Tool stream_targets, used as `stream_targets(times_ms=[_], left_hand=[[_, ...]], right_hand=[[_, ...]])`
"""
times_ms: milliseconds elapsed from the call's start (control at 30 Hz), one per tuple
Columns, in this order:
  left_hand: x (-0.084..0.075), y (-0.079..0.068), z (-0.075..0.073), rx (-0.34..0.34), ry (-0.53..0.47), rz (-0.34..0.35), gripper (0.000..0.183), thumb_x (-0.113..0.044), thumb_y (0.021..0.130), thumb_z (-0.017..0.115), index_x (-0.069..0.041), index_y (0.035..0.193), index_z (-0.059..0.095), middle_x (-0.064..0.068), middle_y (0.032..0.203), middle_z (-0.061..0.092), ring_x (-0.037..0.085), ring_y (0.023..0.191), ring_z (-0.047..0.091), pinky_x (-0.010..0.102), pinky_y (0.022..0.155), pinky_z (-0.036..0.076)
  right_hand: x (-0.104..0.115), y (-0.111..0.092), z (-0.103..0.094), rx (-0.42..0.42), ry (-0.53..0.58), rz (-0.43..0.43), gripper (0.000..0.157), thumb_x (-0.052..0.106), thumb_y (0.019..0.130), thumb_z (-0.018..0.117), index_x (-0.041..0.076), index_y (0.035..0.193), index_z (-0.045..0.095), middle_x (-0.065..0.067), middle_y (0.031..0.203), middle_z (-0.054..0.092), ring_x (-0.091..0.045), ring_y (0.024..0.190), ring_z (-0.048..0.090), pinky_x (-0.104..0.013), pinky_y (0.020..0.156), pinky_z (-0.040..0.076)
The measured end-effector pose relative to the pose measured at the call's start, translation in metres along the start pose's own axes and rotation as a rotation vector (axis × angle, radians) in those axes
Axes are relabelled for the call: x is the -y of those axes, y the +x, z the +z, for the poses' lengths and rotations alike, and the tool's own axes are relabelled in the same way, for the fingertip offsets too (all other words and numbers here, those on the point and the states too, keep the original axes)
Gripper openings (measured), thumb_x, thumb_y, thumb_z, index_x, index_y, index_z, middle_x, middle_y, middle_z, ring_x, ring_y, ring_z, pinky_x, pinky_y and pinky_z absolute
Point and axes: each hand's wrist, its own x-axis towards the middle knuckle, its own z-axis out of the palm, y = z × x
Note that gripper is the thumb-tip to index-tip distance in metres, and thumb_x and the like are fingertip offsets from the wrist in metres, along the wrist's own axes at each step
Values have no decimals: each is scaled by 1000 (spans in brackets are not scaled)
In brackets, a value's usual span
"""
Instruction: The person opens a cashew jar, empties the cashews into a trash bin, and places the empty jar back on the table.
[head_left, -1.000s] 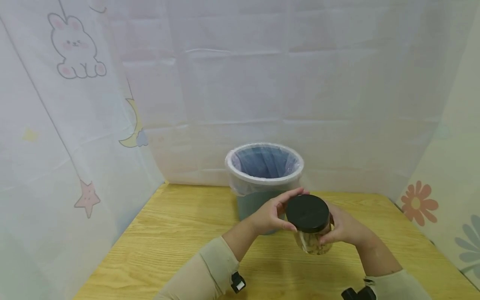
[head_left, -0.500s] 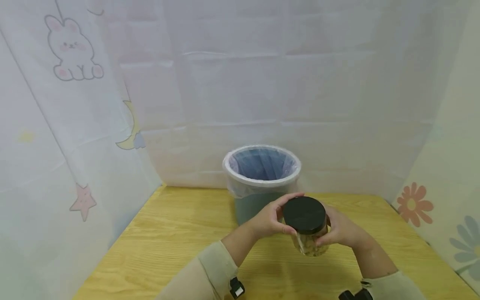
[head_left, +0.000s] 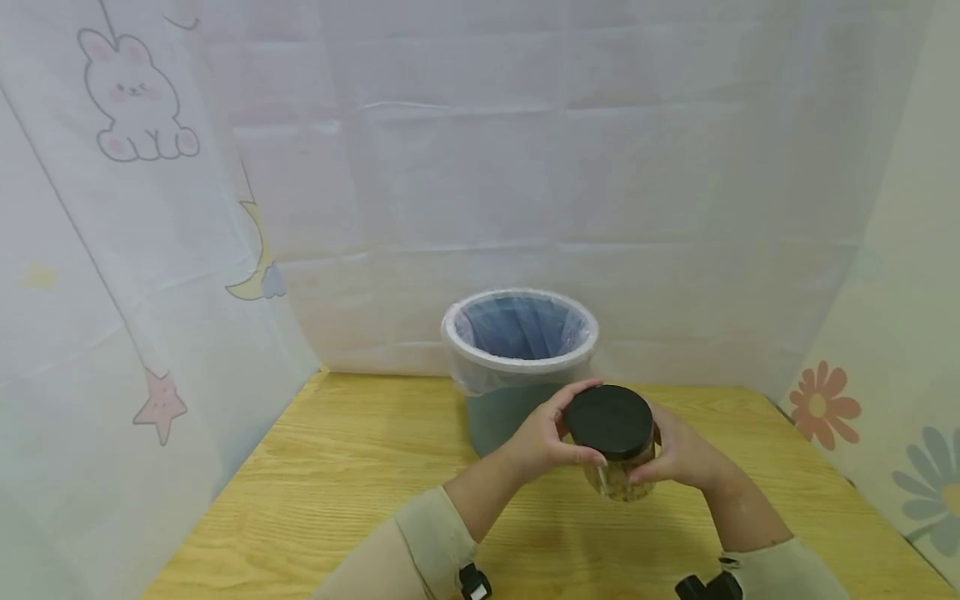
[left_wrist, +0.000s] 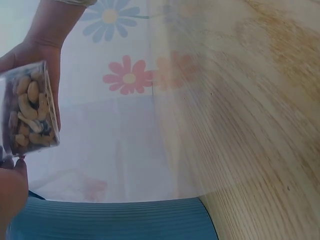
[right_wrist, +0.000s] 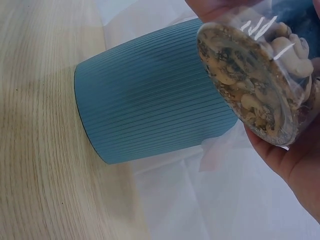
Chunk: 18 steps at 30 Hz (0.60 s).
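Both hands hold a clear jar (head_left: 617, 482) above the table, in front of the bin. Its black round lid (head_left: 611, 421) faces up in the head view. My left hand (head_left: 542, 437) grips the lid's left side, thumb along the front edge and fingers behind. From the right, my right hand (head_left: 681, 448) grasps the jar's body, its thumb on the front wall. Cashews and other nuts (left_wrist: 32, 107) show through the wall in the left wrist view. The right wrist view shows the jar's bottom (right_wrist: 245, 82) with nuts and crumbs against it.
A blue-green ribbed bin (head_left: 498, 412) with a white rim and a clear liner bag stands just behind the hands. The wooden table (head_left: 360, 475) is bordered by a back curtain (head_left: 465, 183) and printed side curtains.
My left thumb has slid rightward along the lid's front edge. The jar has risen slightly over the last half second. The whole head view has shifted a little.
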Motion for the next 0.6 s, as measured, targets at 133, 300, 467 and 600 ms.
stream_targets(times_ms=[133, 300, 467, 600], left_hand=[[-3, 1, 3, -55, 26, -26, 83, -13, 74, 76, -18, 142, 29, 6, 135, 44, 9, 118, 48, 26, 100, 34], [-19, -1, 9, -105, 76, -22, 82, -11, 74, 76, -12, 142, 30, 9, 135, 44, 8, 118, 47, 25, 100, 34], [-19, -2, 15, -182, 182, -9, 85, 5, 70, 75, -12, 141, 31, 3, 135, 45, 9, 119, 45, 25, 100, 35], [-4, 0, 16, -211, 230, 18, 88, 4, 69, 76, -17, 141, 31, -2, 135, 44, 8, 120, 44, 26, 100, 35]], right_hand=[[1, 0, 1, -54, -69, 43, 93, -1, 61, 81, 3, 139, 31, 0, 132, 45, -9, 117, 44, -27, 92, 37], [1, 1, 2, -93, -122, 49, 94, -2, 61, 81, 4, 140, 31, 2, 134, 44, -7, 119, 43, -25, 93, 36], [0, 0, 5, -142, -158, 40, 94, -2, 58, 82, 3, 138, 34, 6, 132, 46, -5, 117, 44, -22, 93, 36], [1, -1, 7, -177, -169, 26, 92, -4, 57, 82, 1, 136, 36, 8, 129, 47, -4, 116, 44, -21, 92, 35]])
